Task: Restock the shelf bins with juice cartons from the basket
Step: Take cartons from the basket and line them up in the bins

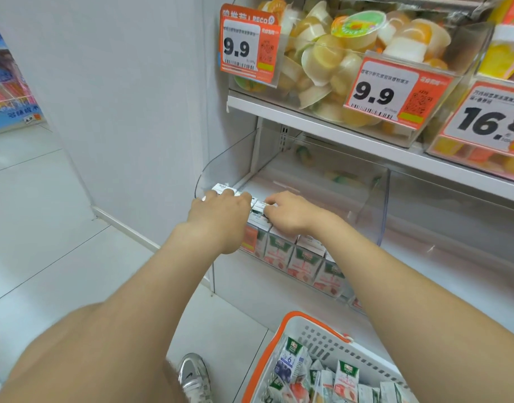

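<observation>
A clear plastic shelf bin [375,205] on the lower shelf holds a front row of small juice cartons [303,257] with white tops and peach-and-green fronts. My left hand [220,210] lies over the carton tops at the bin's left end, its fingers curled on a carton [220,188]. My right hand [290,212] is just to its right, fingers bent down on another carton top [260,205]. A white basket with an orange rim [282,338] stands on the floor at the lower right, holding several more juice cartons [346,376].
Above, a shelf carries clear bins of jelly cups [337,53] with orange price tags reading 9.9 [378,94] and 16.8. A white wall panel [133,97] stands to the left. My grey shoe [193,373] is on the white tiled floor beside the basket.
</observation>
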